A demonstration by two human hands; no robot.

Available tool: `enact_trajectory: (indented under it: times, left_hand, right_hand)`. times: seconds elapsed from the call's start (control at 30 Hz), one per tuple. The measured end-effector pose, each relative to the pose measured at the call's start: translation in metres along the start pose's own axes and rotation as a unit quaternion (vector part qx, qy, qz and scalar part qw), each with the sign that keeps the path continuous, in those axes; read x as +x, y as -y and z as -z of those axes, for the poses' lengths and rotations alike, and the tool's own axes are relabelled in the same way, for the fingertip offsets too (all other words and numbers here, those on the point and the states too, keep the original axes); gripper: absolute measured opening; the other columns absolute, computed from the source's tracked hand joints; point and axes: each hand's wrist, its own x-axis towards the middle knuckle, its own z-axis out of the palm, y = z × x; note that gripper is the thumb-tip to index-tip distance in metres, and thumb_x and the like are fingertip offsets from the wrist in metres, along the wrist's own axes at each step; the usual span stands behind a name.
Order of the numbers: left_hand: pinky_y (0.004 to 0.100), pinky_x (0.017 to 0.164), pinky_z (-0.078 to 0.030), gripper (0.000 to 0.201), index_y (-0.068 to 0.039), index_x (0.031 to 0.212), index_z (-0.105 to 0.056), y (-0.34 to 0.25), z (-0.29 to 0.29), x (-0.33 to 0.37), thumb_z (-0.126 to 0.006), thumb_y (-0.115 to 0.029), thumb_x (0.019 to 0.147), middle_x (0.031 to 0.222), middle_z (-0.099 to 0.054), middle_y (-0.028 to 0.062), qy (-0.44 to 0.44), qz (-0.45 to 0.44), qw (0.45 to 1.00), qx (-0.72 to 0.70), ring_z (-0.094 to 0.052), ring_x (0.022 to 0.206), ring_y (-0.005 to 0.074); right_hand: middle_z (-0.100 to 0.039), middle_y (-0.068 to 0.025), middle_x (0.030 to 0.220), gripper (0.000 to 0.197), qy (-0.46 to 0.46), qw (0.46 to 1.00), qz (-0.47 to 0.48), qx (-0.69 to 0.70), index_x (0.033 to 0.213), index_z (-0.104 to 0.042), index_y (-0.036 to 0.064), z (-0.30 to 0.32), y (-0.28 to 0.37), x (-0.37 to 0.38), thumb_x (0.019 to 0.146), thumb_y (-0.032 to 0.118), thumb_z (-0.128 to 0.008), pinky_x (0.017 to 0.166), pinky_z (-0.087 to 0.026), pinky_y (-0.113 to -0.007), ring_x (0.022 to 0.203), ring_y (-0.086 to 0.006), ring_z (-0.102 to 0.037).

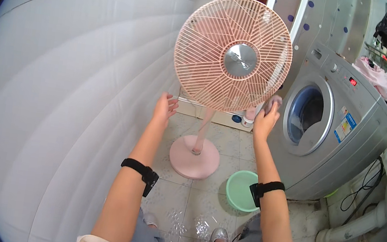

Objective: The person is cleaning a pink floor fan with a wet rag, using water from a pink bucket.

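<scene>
A pink standing fan [201,67] rises in front of me, its round slatted grille around a silver centre cap [240,61]. Its pole [203,130] goes down to a round pink base [194,157] on the tiles. My left hand [165,108] is held up at the lower left of the grille, apart from it, fingers loosely bent and holding nothing. At the grille's lower right, my right hand [266,123] grips a bunched greyish-mauve cloth [273,104]. Whether the cloth touches the grille I cannot tell.
A grey front-loading washing machine [320,134] stands to the right, with pink clothing [374,75] on top. A green basin [241,191] is on the floor by my right forearm. A white wall [75,79] runs along the left. Pipes [351,232] lie at lower right.
</scene>
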Motion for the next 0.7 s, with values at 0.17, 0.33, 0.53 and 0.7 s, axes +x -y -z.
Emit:
enact_trajectory:
  times: [0.17, 0.33, 0.53, 0.7]
  left_hand:
    - [0.0389, 0.084, -0.038, 0.056, -0.004, 0.122, -0.041, -0.026, -0.012, -0.016, -0.035, -0.047, 0.087, 0.116, -0.052, 0.0153, -0.025, -0.120, 0.992, 0.037, -0.051, 0.102, 0.0251]
    - [0.0423, 0.092, -0.034, 0.070, -0.006, 0.130, -0.032, -0.012, -0.027, -0.007, -0.029, -0.060, 0.086, 0.123, -0.046, 0.0161, 0.041, -0.110, 0.993, -0.021, -0.046, 0.111, 0.0277]
    - [0.0443, 0.093, -0.031, 0.077, -0.010, 0.132, -0.033, 0.038, -0.059, -0.003, -0.027, -0.067, 0.081, 0.128, -0.042, 0.0149, 0.060, 0.081, 0.967, -0.234, -0.041, 0.117, 0.0284]
    - [0.0373, 0.088, -0.035, 0.072, -0.015, 0.129, -0.035, 0.054, -0.088, 0.001, -0.030, -0.068, 0.079, 0.119, -0.047, 0.0060, 0.209, 0.101, 0.913, -0.336, -0.046, 0.106, 0.0208]
  right_hand:
    - [-0.044, -0.0220, 0.108, 0.052, -0.047, 0.982, 0.180, -0.026, 0.123, -0.045, 0.0100, 0.014, 0.091, -0.004, 0.073, -0.001, -0.052, 0.085, -0.039, -0.039, 0.098, -0.0377, -0.046]
    - [-0.044, -0.0183, 0.112, 0.039, 0.091, 0.970, 0.212, 0.072, 0.114, -0.053, 0.0086, -0.016, 0.125, -0.045, 0.076, 0.007, -0.053, 0.087, -0.037, -0.040, 0.101, -0.0347, -0.045]
    - [-0.046, -0.0150, 0.113, 0.035, 0.091, 0.909, 0.402, 0.057, 0.107, -0.058, 0.0088, -0.044, 0.132, -0.072, 0.073, 0.002, -0.052, 0.085, -0.040, -0.038, 0.102, -0.0319, -0.047]
    - [-0.046, -0.0120, 0.113, 0.034, 0.089, 0.899, 0.428, 0.031, 0.105, -0.058, 0.0067, -0.048, 0.117, -0.056, 0.071, 0.007, -0.053, 0.086, -0.038, -0.038, 0.103, -0.0292, -0.046]
